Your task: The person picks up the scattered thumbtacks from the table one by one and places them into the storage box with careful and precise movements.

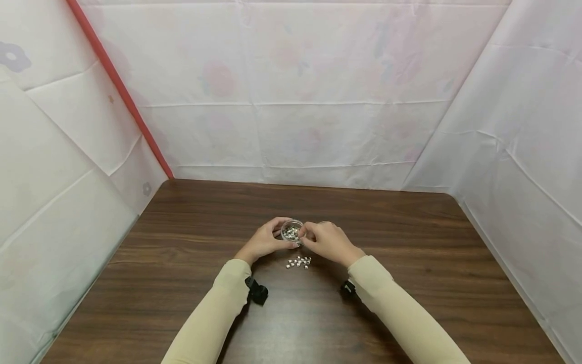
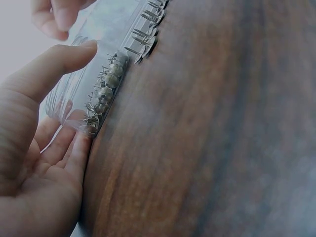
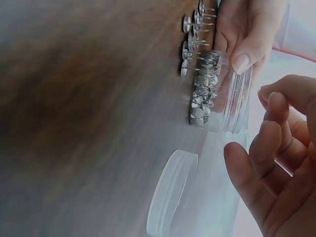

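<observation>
Left hand (image 1: 263,239) grips clear jar (image 3: 238,103), right hand (image 1: 329,241) pinches above, load unseen; thumbtacks (image 1: 298,262) likely mid-transfer, next wanting delicate aim.

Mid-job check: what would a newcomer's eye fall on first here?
The open clear jar of metal tacks, gripped by the left hand, with the right hand by its mouth. Next, shiny loose tacks on the brown table, on the jar's near side, and a translucent lid right of the jar.

uncapped clear jar (image 3: 236,106), upright, silvery thumbtacks (image 3: 201,98) inside, loose tacks (image 3: 185,68) near it pointing up, lid (image 3: 172,190) nearby
</observation>
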`<state>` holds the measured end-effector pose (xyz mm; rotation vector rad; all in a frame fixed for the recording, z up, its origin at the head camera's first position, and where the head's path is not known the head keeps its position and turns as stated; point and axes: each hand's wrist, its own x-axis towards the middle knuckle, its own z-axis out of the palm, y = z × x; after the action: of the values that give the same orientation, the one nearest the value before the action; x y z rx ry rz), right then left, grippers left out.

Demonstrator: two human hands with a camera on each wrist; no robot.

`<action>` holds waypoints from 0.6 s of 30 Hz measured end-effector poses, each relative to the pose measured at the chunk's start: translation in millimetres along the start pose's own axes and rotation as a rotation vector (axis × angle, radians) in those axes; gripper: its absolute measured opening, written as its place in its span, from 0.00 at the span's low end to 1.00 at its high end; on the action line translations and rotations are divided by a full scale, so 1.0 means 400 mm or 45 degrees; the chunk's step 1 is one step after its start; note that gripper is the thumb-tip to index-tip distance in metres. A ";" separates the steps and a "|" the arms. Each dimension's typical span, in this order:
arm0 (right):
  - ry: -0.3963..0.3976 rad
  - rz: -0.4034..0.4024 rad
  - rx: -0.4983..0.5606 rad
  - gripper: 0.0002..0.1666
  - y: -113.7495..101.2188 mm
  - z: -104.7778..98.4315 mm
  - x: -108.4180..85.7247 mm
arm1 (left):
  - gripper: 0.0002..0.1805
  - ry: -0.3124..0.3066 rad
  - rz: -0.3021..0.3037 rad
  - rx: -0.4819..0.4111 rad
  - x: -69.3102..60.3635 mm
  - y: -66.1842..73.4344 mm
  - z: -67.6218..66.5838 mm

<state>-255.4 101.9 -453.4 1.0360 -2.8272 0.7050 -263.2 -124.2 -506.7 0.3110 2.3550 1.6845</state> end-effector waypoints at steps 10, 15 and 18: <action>-0.049 -0.006 0.044 0.03 0.012 0.013 -0.041 | 0.40 0.007 0.017 0.003 0.002 0.002 0.000; -0.075 -0.006 0.060 0.02 0.025 0.021 -0.051 | 0.40 0.012 0.021 0.008 0.003 0.001 -0.001; -0.091 0.000 0.078 0.02 0.031 0.025 -0.058 | 0.40 0.013 0.018 0.009 0.003 0.000 -0.002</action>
<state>-244.4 119.9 -471.8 1.0918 -2.8825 0.7748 -264.7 -124.4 -506.4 0.3211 2.3719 1.6888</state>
